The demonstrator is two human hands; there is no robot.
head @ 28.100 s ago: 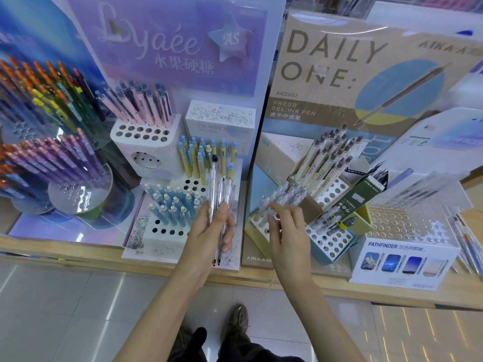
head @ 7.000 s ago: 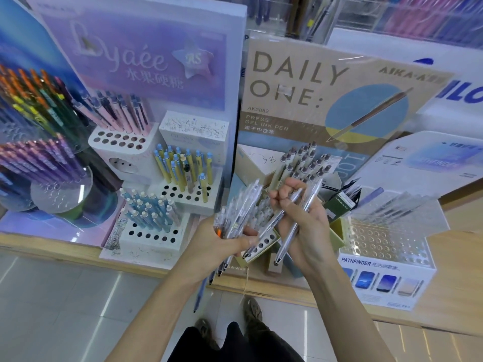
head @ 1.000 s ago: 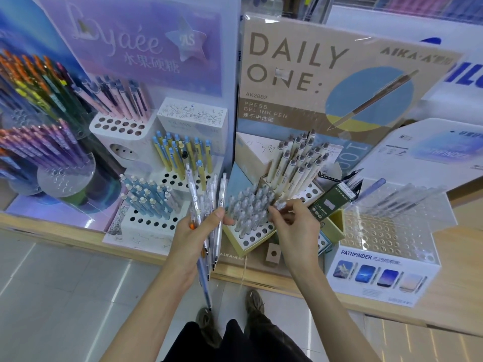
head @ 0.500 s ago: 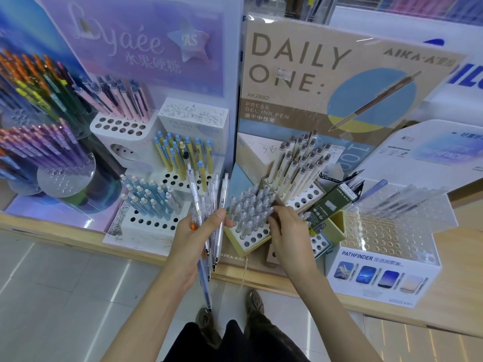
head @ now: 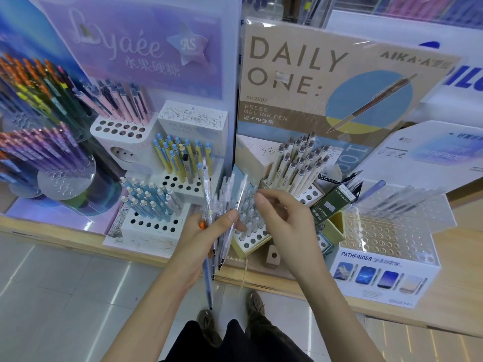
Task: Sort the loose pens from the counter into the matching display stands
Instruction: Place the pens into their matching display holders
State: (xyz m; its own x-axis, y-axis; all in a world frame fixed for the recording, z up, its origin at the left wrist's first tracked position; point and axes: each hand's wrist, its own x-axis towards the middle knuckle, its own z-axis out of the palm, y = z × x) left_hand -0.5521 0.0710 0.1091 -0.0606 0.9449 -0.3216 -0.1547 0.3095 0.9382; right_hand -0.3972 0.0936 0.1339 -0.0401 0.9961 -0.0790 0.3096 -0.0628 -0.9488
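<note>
Lifted off the beige holed cardboard stand (head: 248, 241) at the front edge of the wooden counter (head: 457, 257), the right hand (head: 287, 223), loosely curled and empty, nears the bundle of clear plastic pens (head: 224, 194) gripped by the left hand (head: 206, 239). Pulling one could drag the low-hanging blue-tinted pen (head: 208, 283) loose.

A single wide-angle camera is worn on the person's head and faces forward and steeply down. It views the light wooden counter (head: 460, 257) from the aisle side at arm's reach: both forearms enter from the bottom edge, and the left hand (head: 203, 241) and right hand (head: 287, 220) sit near frame centre. The upper frame reaches the beige cardboard "DAILY ONE" backboard (head: 313, 74). The lower frame takes in the grey tiled floor (head: 65, 283) and a brown shoe (head: 254, 304). Straight edges bow toward the borders.
</note>
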